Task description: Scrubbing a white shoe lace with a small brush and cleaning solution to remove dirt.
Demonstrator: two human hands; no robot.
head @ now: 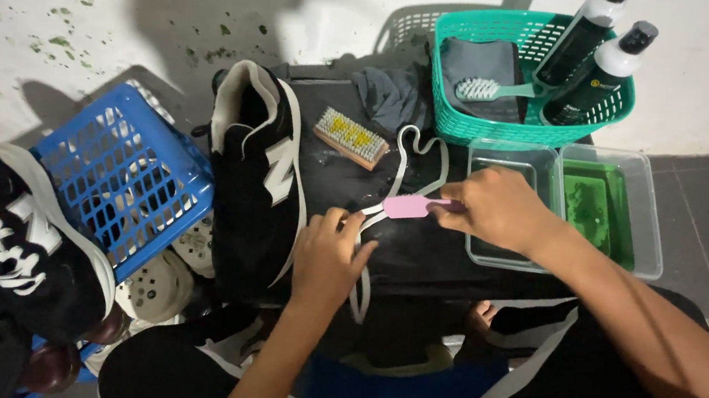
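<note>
Blue plastic basket (124, 175) sits at the left of the frame, beside a black sneaker with white trim (260, 180) lying on the dark work surface (445, 257). Just right of centre, the left hand (329, 258) presses its fingertips together on a white shoelace (401, 178), pinning it flat. The lace looks light, limp and probably wet, so it is best held down close to the brushed spot. The right hand (498, 207) pinches a pink brush (411, 207) by its handle, bristles on the lace. Farther right stand clear tubs (652, 248).
</note>
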